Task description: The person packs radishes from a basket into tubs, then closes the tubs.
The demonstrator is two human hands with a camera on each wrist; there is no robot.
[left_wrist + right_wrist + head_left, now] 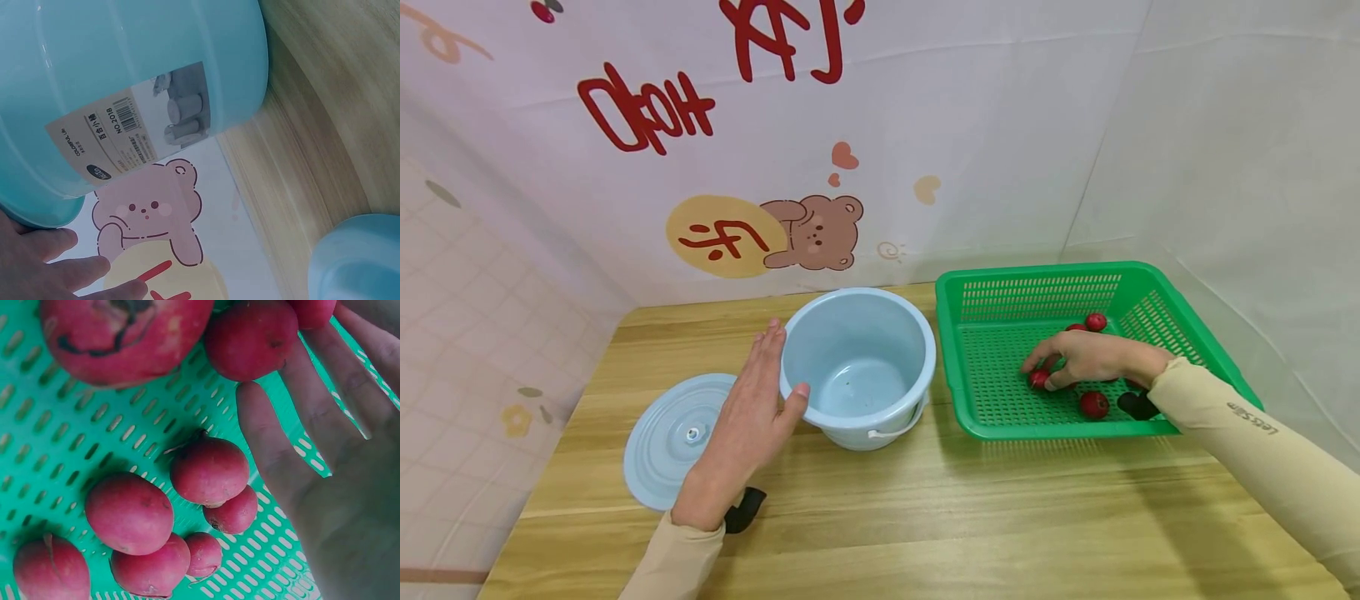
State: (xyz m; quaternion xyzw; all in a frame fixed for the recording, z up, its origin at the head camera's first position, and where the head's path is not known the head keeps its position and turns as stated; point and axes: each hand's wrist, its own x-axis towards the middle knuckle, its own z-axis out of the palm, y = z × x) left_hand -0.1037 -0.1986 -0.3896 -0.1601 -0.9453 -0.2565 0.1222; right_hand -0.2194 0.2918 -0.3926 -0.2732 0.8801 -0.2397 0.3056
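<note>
My left hand [748, 408] is at the left side of a light-blue bucket [859, 350], fingers straight and thumb at the rim. The bucket stands upright with its handle [898, 421] hanging at the front; its printed label [134, 122] shows in the left wrist view. Inside the green basket [958, 408], my right hand [1086, 358] curls its fingers and thumb about a small red radish [1039, 379]. Close to those fingertips in the right wrist view is a radish [250, 340], with a larger radish [125, 337] beside it. Several others lie on the basket floor.
A round blue lid [677, 425] lies on the wooden table [880, 525] left of the bucket, partly behind my left forearm. Behind the table rises a printed wall cloth [1000, 108]. The basket's raised walls surround the radishes.
</note>
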